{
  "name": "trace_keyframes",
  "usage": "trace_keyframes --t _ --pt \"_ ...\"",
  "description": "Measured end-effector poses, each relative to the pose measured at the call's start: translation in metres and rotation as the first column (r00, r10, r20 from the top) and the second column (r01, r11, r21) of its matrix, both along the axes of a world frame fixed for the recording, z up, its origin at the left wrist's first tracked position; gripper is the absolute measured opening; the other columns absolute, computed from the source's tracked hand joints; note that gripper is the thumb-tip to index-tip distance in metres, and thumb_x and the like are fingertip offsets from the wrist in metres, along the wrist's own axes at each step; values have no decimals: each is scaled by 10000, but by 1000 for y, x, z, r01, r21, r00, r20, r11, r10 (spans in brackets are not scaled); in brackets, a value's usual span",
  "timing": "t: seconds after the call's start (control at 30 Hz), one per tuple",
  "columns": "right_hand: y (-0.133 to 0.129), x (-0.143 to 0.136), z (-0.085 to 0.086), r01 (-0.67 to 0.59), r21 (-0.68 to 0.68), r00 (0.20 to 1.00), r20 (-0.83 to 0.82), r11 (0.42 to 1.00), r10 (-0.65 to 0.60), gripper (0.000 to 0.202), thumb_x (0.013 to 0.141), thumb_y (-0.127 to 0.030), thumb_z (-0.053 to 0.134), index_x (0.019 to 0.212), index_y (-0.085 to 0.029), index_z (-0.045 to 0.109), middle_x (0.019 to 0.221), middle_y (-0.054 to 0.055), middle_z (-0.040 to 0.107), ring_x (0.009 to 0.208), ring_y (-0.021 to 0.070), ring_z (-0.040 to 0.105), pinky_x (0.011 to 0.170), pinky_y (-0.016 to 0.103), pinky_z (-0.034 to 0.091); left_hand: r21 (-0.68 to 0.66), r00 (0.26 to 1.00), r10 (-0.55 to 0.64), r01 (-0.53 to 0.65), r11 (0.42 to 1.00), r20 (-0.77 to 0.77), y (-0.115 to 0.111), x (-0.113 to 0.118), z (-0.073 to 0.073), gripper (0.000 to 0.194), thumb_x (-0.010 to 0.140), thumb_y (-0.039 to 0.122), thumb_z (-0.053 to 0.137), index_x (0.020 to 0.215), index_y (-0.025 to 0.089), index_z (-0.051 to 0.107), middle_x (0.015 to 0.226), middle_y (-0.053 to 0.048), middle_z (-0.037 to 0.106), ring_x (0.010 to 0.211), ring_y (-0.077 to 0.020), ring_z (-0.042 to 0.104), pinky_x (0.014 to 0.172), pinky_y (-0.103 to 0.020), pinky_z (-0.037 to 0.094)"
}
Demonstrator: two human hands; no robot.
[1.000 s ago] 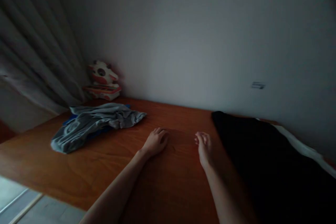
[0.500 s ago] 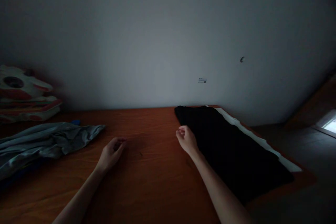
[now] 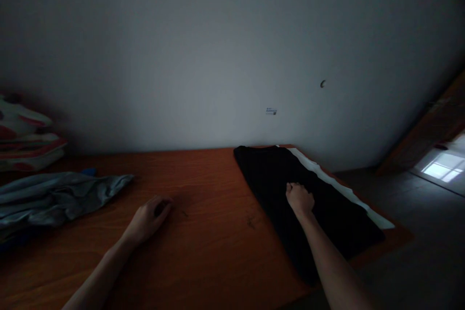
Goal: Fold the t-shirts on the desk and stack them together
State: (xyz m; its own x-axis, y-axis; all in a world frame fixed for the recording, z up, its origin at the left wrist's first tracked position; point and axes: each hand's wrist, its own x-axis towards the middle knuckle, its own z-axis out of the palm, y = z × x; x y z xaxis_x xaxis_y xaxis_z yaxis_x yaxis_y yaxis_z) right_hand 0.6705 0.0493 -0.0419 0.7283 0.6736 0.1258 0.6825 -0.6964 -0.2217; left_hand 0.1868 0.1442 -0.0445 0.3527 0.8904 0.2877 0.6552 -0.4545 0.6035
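My left hand [image 3: 147,218] rests on the wooden table, fingers loosely curved and thumb apart, with nothing seen in it. A crumpled grey cloth [image 3: 69,198] lies to its left, not touching it. On the right, a black cloth [image 3: 265,169], perhaps a garment, is spread flat in a long strip. My right hand [image 3: 301,198] is over the middle of this black cloth, fingers curled into a fist. The inside of that fist is hidden, so whether it pinches anything does not show.
Along the right of the black cloth a white cloth [image 3: 381,222] sticks out. A red and white padded object [image 3: 32,147] stands at the back left, with a bit of blue [image 3: 89,171] behind the grey cloth. The wooden table [image 3: 203,174] meets a plain wall [image 3: 203,82].
My right hand has moved right, from the left edge of the black cloth to over its middle. My left hand stays nearly in place. The view has turned slightly right.
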Motion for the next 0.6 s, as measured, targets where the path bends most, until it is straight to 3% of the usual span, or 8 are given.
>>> trace_keyframes --t 0.2,0.37,0.47,0.53,0.57,0.6 --pt "-2 -1 12 111 100 988 -122 989 -99 345 1027 -357 414 1127 -175 690 1028 178 749 1001 296 722 881 405 508 -23 999 -20 19 1000 -35 -2 1 1 345 834 523 507 913 256 712 954 -60 784 877 -261 734 841 -369 577" --pt "7 -14 32 189 339 969 -219 922 -118 403 1036 -366 322 1161 -152 639 1015 185 738 980 300 704 845 382 495 -25 999 -28 27 999 -30 0 0 -2 353 841 536 502 914 259 709 960 -66 779 881 -261 727 839 -367 568" --pt "24 -42 50 132 533 977 -213 836 -19 462 1043 -412 240 1139 -144 604 1088 202 715 1031 293 670 865 363 478 -12 999 -25 25 1000 -27 1 1 -4 346 842 547 509 875 257 693 922 -78 765 845 -269 720 827 -386 569" --pt "38 -77 61 60 652 975 -199 756 95 492 1038 -494 218 1070 -177 593 1053 167 715 1001 269 657 849 338 477 -19 1000 -9 9 1000 -18 0 1 -4 350 846 562 520 875 248 673 849 -74 741 773 -265 708 784 -395 576" --pt "44 -98 67 7 715 965 -187 699 182 505 1028 -551 216 1017 -205 583 992 127 715 946 247 652 825 322 480 -31 1000 -2 2 1000 8 0 1 -5 365 852 569 528 933 242 668 845 -70 735 762 -262 707 775 -397 580" --pt "50 -123 74 -40 826 918 -191 563 347 500 1004 -613 275 964 -215 575 921 102 703 887 241 635 801 325 476 -45 998 2 1 999 55 -2 1 -5 402 862 574 534 1039 234 657 887 -73 739 787 -261 713 786 -401 585"
